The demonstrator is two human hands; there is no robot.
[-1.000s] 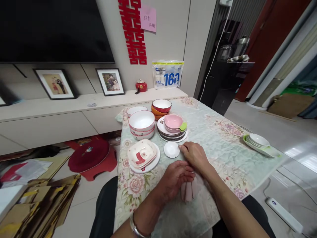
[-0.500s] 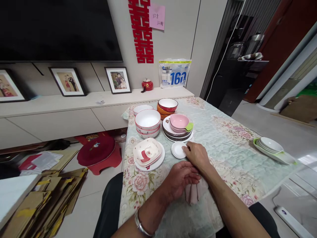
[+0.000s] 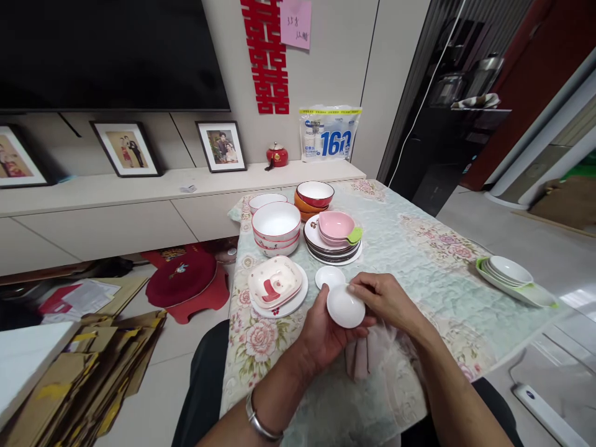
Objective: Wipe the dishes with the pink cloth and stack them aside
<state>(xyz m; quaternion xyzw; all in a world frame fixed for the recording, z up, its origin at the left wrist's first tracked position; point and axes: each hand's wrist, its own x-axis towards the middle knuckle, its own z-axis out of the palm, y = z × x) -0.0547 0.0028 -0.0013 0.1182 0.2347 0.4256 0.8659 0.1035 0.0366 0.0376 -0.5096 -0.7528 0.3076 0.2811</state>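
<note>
A small white dish (image 3: 346,306) is held tilted above the near part of the table. My left hand (image 3: 321,335) cups it from below and the left, its thumb at the rim. The fingers of my right hand (image 3: 388,301) pinch its upper right edge. Just behind it, another small white dish (image 3: 329,277) lies on the cloth. A pinkish cloth (image 3: 357,360) is below my hands. To the left, a patterned square dish (image 3: 275,282) sits on a white plate (image 3: 300,297).
Behind stand stacked white bowls (image 3: 277,222), red and orange bowls (image 3: 315,195), and dark-rimmed plates (image 3: 333,254) topped by pink bowls (image 3: 336,226). White dishes (image 3: 510,271) on a green-edged platter (image 3: 535,297) lie at the table's right edge. A red stool (image 3: 186,279) is at the left.
One small white dish has been lifted off the other and brought nearer, above my left palm. My left hand now grips it too; the other dish stays on the table.
</note>
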